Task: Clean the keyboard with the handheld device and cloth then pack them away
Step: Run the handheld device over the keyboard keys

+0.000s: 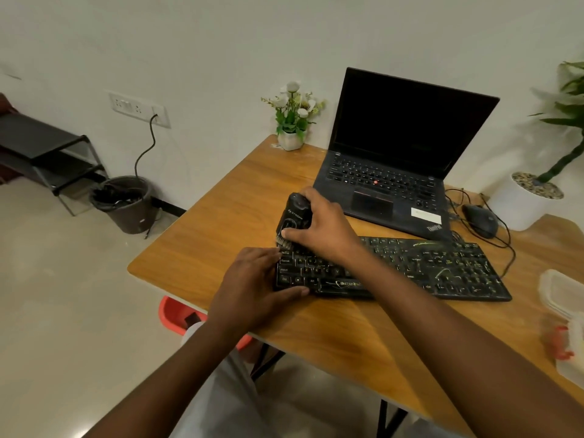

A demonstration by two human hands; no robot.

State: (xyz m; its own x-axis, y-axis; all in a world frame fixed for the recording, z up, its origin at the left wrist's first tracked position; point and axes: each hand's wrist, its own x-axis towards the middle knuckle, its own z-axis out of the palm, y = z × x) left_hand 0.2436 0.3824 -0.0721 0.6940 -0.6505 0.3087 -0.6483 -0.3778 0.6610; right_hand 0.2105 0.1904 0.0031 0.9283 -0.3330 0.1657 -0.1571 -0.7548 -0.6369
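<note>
Open black laptop sits just behind. The black keyboard runs left-right; right hand grips black handheld cleaner brush-down, left hand clasps the keyboard's left end.

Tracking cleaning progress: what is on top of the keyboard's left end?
The handheld device, held by the right hand, stands brush-down on the top-left keys; the left hand holds that end of the keyboard. Keys beneath brush and hands are hidden.
</note>
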